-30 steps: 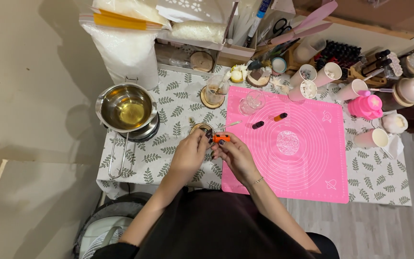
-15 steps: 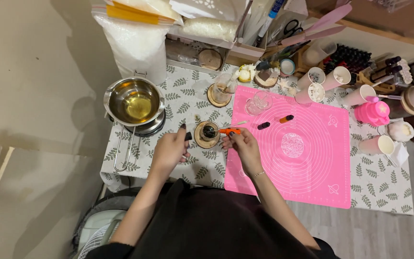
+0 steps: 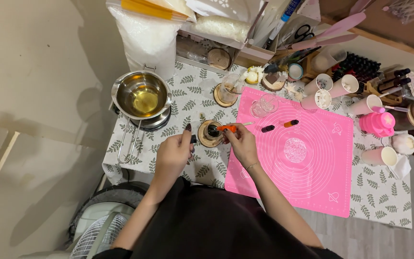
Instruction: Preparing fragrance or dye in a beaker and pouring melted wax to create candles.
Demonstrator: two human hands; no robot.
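A person in a dark top works at a table covered with a leaf-patterned cloth (image 3: 192, 96), seen from above. The right hand (image 3: 242, 144) pinches a small orange dropper (image 3: 227, 128) between its fingertips, holding it level over a small dark jar (image 3: 212, 130) that stands on a round wooden coaster (image 3: 204, 139) just beside the left edge of a pink silicone mat (image 3: 307, 168). The left hand (image 3: 173, 156) is curled shut around a small dark object just left of the coaster; what that object is cannot be told.

To the left, a steel pouring pot (image 3: 141, 96) holding yellow liquid sits on a dark burner. On the mat lie two small bottles, one dark (image 3: 267, 128) and one orange (image 3: 291, 123), near a clear glass cup (image 3: 268, 102). A bright pink container (image 3: 377, 123) and several paper cups (image 3: 345, 86) stand along the mat's far and right sides. A white bag of flakes (image 3: 147, 38) leans behind the pot, and a fan (image 3: 94, 237) sits on the floor below the table's near edge.
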